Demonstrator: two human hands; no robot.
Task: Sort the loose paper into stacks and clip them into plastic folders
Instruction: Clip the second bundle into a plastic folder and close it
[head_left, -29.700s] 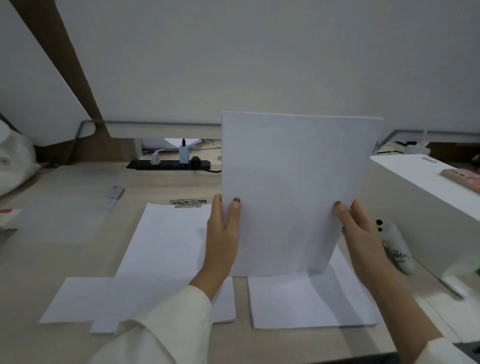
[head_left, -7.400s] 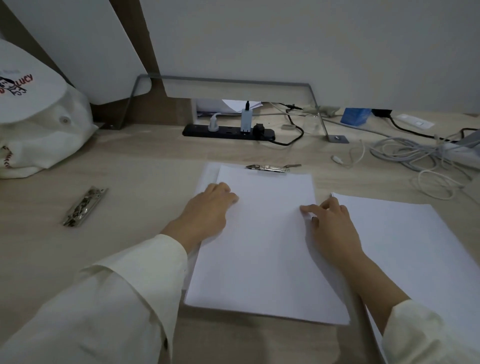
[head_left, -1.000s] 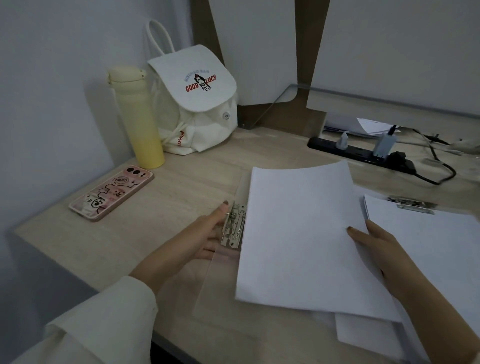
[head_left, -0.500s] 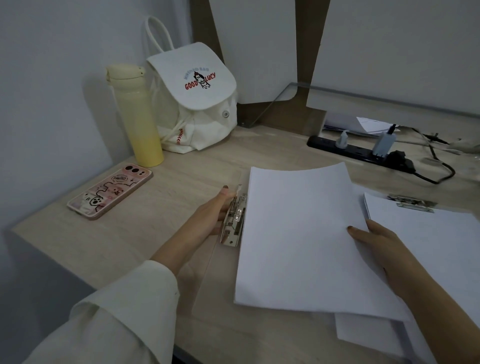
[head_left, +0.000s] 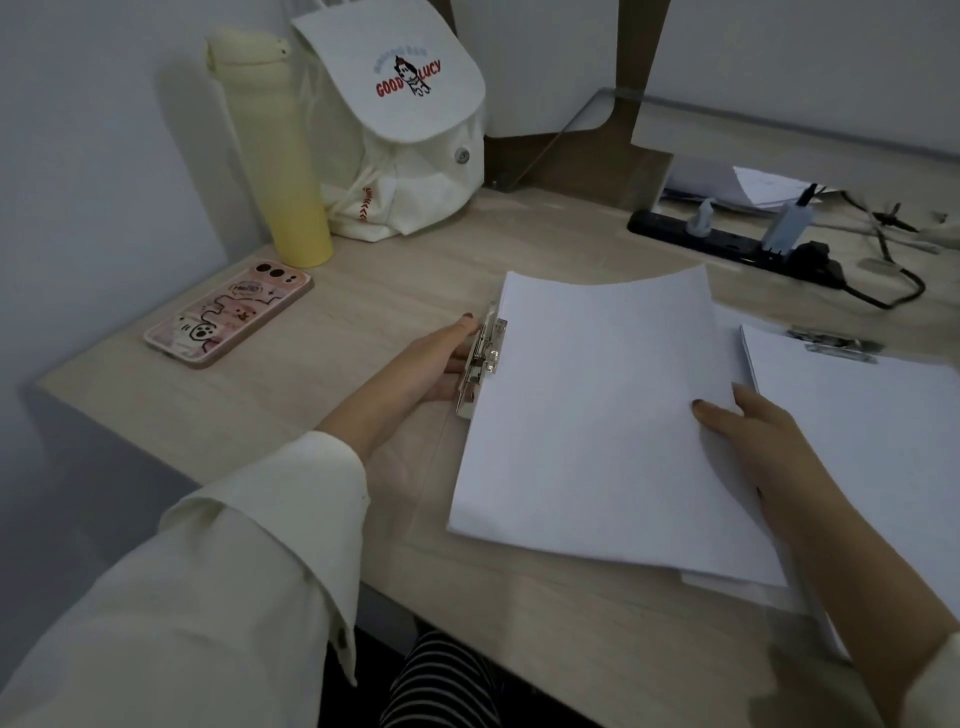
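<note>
A stack of white paper lies on a clear plastic folder in the middle of the desk, its left edge at the folder's metal clip. My left hand grips that clip from the left side, thumb on top. My right hand holds the stack at its right edge, fingers spread on the top sheet. To the right lies a second stack of paper under its own metal clip.
A pink phone, a yellow bottle and a white backpack stand at the desk's left rear. A black power strip with plugs and cables runs along the back right. The desk's front edge is near my lap.
The paper stack has slid left until its edge meets the clip. My left hand stays on the clip, which now looks raised. My right hand keeps hold of the stack.
</note>
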